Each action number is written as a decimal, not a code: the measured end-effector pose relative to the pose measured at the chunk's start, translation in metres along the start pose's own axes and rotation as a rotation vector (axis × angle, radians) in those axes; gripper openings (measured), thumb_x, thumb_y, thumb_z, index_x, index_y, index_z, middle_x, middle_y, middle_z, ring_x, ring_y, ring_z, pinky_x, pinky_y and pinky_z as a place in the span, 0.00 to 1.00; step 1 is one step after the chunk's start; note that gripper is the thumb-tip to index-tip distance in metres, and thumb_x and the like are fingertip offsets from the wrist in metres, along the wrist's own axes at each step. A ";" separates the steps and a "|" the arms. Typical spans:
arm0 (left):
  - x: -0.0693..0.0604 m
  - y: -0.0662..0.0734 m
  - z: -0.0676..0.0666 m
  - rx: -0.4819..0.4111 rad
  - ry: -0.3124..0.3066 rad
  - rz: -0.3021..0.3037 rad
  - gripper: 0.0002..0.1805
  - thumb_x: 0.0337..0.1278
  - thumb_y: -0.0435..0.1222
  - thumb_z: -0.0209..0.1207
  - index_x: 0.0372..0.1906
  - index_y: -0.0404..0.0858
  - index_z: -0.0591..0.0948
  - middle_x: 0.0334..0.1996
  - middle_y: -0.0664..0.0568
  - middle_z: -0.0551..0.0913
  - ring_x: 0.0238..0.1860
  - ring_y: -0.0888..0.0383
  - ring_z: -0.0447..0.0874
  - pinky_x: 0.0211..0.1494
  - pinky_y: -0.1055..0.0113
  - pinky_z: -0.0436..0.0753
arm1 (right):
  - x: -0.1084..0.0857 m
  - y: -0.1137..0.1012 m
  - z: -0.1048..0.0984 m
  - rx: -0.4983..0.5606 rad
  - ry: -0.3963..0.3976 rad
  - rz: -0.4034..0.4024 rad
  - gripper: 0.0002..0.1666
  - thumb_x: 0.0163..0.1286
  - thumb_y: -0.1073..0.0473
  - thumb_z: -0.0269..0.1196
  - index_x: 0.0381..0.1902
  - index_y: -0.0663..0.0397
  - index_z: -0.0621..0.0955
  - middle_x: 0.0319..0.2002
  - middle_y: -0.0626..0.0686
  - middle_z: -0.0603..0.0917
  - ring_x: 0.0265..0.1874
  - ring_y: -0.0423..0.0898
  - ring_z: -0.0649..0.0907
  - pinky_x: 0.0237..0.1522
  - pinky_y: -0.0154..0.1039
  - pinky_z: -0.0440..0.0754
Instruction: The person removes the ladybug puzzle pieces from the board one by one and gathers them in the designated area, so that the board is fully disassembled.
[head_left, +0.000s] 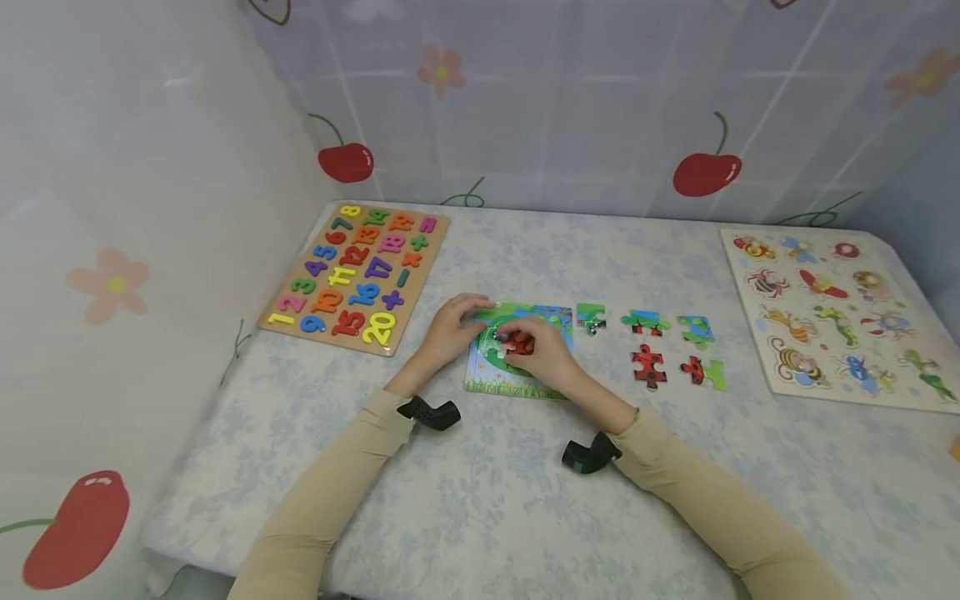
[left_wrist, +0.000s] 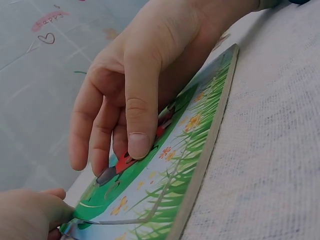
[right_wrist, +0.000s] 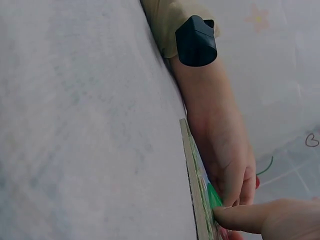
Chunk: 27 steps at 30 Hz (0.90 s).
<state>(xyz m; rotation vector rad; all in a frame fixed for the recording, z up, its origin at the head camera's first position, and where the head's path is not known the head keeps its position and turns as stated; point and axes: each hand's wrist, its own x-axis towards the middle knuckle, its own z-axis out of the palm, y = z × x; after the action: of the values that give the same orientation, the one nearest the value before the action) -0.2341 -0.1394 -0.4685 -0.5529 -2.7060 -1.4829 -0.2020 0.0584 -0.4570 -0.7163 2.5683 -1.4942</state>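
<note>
A square jigsaw board [head_left: 480,375] with a grass border and a green oval lies in the middle of the table. Over its oval, my right hand [head_left: 546,354] pinches a small ladybug puzzle piece [head_left: 501,336] between thumb and fingers, low against the board; the fingers partly cover it. In the left wrist view, red and grey ladybug parts [left_wrist: 121,165] show under the right thumb [left_wrist: 137,115]. My left hand [head_left: 452,329] rests at the board's upper left edge, fingers extended. The right wrist view has the left hand [right_wrist: 220,145] beyond the right thumb [right_wrist: 245,218].
Several loose puzzle pieces, including a red one [head_left: 648,367] and a blue-green one [head_left: 697,331], lie right of the board. A wooden number board [head_left: 405,325] stands at the left, an insect puzzle board [head_left: 757,325] at the right. A printed curtain [head_left: 525,125] hangs behind the table.
</note>
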 end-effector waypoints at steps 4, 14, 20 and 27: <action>-0.001 0.002 0.000 -0.033 0.013 -0.031 0.15 0.65 0.31 0.55 0.54 0.36 0.80 0.60 0.44 0.76 0.65 0.49 0.71 0.68 0.58 0.71 | -0.001 0.000 0.001 0.026 0.006 -0.037 0.22 0.57 0.72 0.67 0.51 0.61 0.80 0.45 0.61 0.78 0.37 0.52 0.78 0.38 0.38 0.78; -0.001 0.002 0.001 -0.034 0.018 -0.028 0.14 0.67 0.32 0.53 0.53 0.36 0.80 0.60 0.44 0.76 0.65 0.49 0.70 0.68 0.57 0.71 | -0.004 -0.001 0.002 0.073 0.031 -0.059 0.32 0.57 0.73 0.67 0.61 0.62 0.74 0.51 0.64 0.73 0.42 0.57 0.78 0.42 0.47 0.79; 0.001 0.003 -0.003 -0.006 -0.043 -0.007 0.16 0.68 0.39 0.53 0.56 0.39 0.79 0.62 0.44 0.74 0.66 0.48 0.68 0.69 0.53 0.68 | -0.004 0.001 0.002 0.061 0.009 -0.107 0.29 0.58 0.74 0.65 0.60 0.62 0.75 0.52 0.63 0.76 0.36 0.55 0.79 0.35 0.37 0.78; 0.000 -0.005 -0.018 0.027 -0.266 0.027 0.37 0.50 0.42 0.68 0.68 0.49 0.68 0.71 0.52 0.62 0.73 0.50 0.52 0.72 0.42 0.55 | -0.003 0.002 0.003 0.059 -0.003 -0.092 0.27 0.59 0.73 0.65 0.58 0.62 0.76 0.50 0.62 0.78 0.37 0.53 0.80 0.38 0.37 0.79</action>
<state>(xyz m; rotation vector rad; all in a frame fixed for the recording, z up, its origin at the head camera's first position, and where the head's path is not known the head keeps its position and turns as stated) -0.2382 -0.1561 -0.4624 -0.8376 -2.8928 -1.4586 -0.1993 0.0584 -0.4607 -0.8389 2.5096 -1.5858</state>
